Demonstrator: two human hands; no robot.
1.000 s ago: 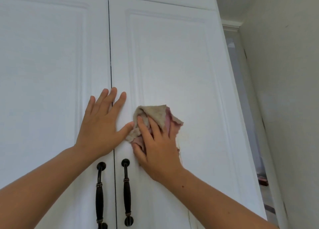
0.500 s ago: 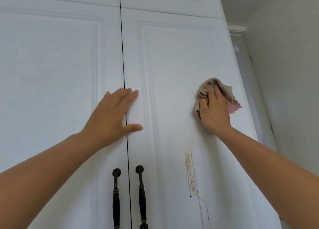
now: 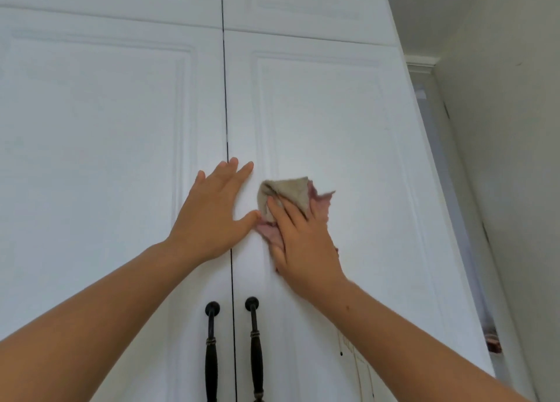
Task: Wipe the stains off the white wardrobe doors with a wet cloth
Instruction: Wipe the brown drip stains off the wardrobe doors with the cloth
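Note:
Two tall white wardrobe doors fill the view, the left door (image 3: 100, 147) and the right door (image 3: 342, 123). My left hand (image 3: 212, 214) lies flat with straight fingers across the seam between them. My right hand (image 3: 300, 244) presses a crumpled beige and pink cloth (image 3: 291, 194) flat against the right door, just right of the left thumb. A thin brownish drip stain (image 3: 357, 362) runs down the right door below my right forearm, partly hidden by it.
Two black handles (image 3: 211, 353) (image 3: 256, 350) hang either side of the seam below my hands. Upper cabinet doors (image 3: 303, 4) sit above. A beige wall (image 3: 515, 159) stands close on the right, with a narrow gap beside the wardrobe.
My right hand swept the cloth from the door's left out to its upper right, then back left beside my left thumb. The left hand stayed on the seam. The view tilted up a little.

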